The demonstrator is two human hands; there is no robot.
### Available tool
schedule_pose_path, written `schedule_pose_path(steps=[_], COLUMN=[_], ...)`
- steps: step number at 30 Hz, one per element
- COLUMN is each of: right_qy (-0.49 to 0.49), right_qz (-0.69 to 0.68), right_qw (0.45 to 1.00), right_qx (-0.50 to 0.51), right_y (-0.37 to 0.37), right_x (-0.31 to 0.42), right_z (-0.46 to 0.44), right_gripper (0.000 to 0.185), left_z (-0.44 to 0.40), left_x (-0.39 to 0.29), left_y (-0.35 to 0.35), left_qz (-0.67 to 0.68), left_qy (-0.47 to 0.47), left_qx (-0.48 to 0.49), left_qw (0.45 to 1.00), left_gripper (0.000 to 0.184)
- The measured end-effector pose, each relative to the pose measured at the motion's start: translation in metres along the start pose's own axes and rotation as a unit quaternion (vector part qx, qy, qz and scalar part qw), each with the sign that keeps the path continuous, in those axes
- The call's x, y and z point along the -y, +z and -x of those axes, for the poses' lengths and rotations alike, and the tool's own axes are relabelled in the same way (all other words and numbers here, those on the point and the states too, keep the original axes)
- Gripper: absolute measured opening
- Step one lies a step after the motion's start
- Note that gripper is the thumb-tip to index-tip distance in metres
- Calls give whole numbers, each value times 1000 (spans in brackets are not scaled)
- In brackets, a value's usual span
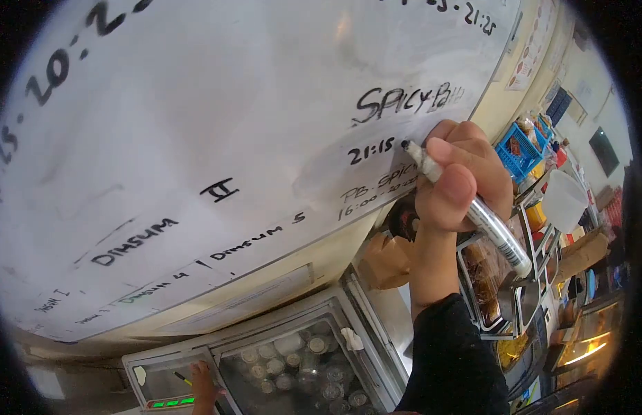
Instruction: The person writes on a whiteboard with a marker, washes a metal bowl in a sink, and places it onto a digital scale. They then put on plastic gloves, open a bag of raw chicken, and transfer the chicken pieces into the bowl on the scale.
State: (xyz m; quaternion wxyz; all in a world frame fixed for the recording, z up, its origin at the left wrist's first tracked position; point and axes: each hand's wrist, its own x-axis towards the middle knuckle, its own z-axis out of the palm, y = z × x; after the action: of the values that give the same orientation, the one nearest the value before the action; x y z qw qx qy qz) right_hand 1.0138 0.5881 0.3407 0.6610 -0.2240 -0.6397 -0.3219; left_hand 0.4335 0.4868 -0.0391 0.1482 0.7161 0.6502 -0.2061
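My right hand grips a silver marker pen, with its worn white tip end against the whiteboard. Just beside that tip is a dark dot after the handwritten "21:15", under the words "SPICY Pa…", partly hidden by my fingers. A black sleeve covers the forearm. At the bottom left my left hand, small in view, rests closed on the frame of a glass-topped freezer. A thin yellow-and-black stick juts out from its fingers.
Round-lidded containers show through the freezer glass. Brown paper lies beyond it. To the right are a metal tray with wrapped food, a white tub and a blue basket. A lit display case stands at the lower right.
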Motion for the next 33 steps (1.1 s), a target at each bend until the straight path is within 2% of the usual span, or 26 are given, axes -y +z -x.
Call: schedule_pose_path(steps=[2,4,5,7,8,11,14,19,26,29,32,33], right_qy=[12,10,9,15,17,9,-7,-3,9,2,8,5], right_qz=[-14,5,11,-60,-84,-34,-68,-33,-38,-47,-44,-39], right_qw=[1000,1000,1000,997,995,999,997,999,999,998,998,999], right_qx=[-8,-18,-21,-45,-53,-10,-24,-33,-25,-40,-37,-35], right_y=[0,1,0,-7,-10,-11,-9,-7,-9,-8,-8,-8], right_x=[0,0,0,-3,-4,-7,-12,-10,-11,-12,-12,-12], right_z=[0,0,1,2,2,3,6,5,7,7,7,7], right_gripper=[28,28,28,28,28,28,26,25,25,27,27,28], left_z=[-1,2,3,5,5,6,4,0,-2,-3,-4,0], left_x=[-2,-10,-12,-14,-13,-7,-6,-1,5,10,10,-1], left_y=[-2,-12,-15,-18,-16,-11,-9,-5,5,14,14,0], left_qz=[-19,23,23,35,35,20,58,14,54,11,41,62], left_qy=[7,-58,-57,-68,-68,-31,-33,0,-28,5,-6,-35], left_qx=[9,30,30,33,31,0,21,21,24,-2,-2,15], left_qw=[1000,998,998,997,997,999,998,1000,998,1000,999,997], left_gripper=[114,113,113,113,113,113,114,118,124,127,127,127])
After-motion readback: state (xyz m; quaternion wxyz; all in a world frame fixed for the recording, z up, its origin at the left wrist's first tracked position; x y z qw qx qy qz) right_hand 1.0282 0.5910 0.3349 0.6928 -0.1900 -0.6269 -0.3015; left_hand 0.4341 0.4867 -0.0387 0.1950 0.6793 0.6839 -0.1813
